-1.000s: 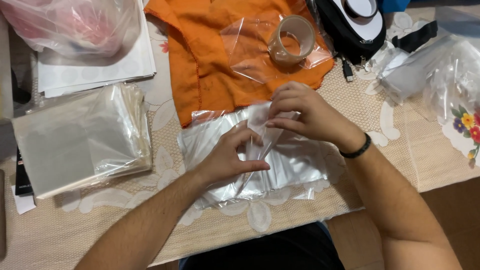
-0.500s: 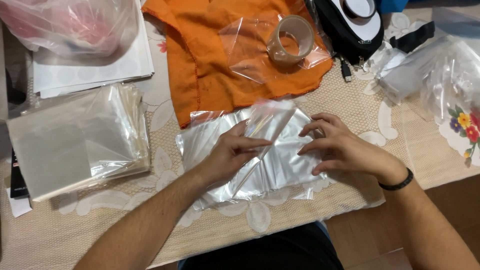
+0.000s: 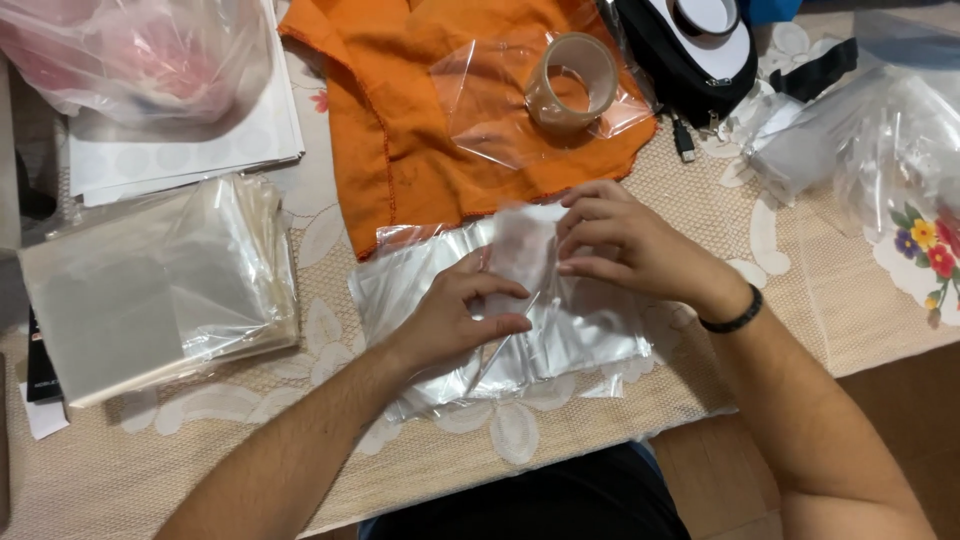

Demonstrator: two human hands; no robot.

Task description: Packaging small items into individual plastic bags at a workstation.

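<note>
Both hands meet over a pile of clear bags (image 3: 590, 330) lying on the table (image 3: 130, 470) close to the person. The left hand (image 3: 455, 320) and right hand (image 3: 625, 245) each pinch one small clear bag (image 3: 520, 245), lifted slightly above the pile, fingers closed on its edges. Beyond it lies an orange cloth (image 3: 400, 120) with a tape roll (image 3: 572, 85) on a loose plastic sheet. A thicker stack of bags (image 3: 150, 290) sits well to the left, and a black band (image 3: 735, 320) circles the right wrist
</note>
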